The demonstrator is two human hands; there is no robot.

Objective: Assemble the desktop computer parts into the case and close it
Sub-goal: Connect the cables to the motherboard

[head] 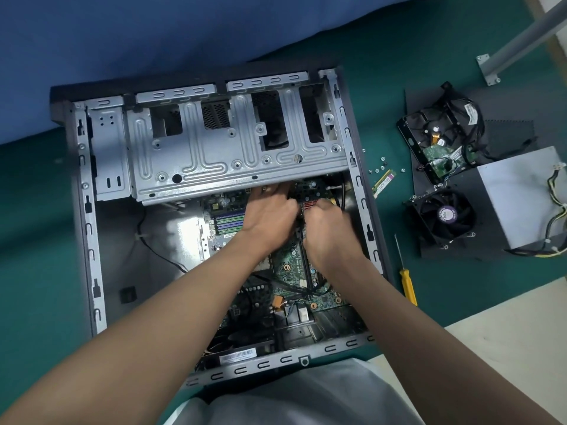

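Close together over the motherboard (291, 260): left hand (270, 214) and right hand (326, 231), fingers curled down beside red connectors (309, 205) at the lip of the drive cage (214, 154); impossible to tell whether clamped on a plug or cable. Board seated inside the open case (87, 216). Outside on the green mat (36, 271), to the right: screws (382, 167), RAM stick (383, 180), screwdriver (408, 285), hard drive (435, 148), fan (445, 216), power supply (518, 194). Probable hazards: bent pins or a cracked socket from forcing a plug half blind under the cage lip; knuckles scraped on that sheet-metal edge; a cable pinched beneath the cage; loose screws lost or dropped onto the board. Legible writing: apparently "PCI E" printed beside a slot; barcode sticker (237, 354) and purple fan label too small to read.
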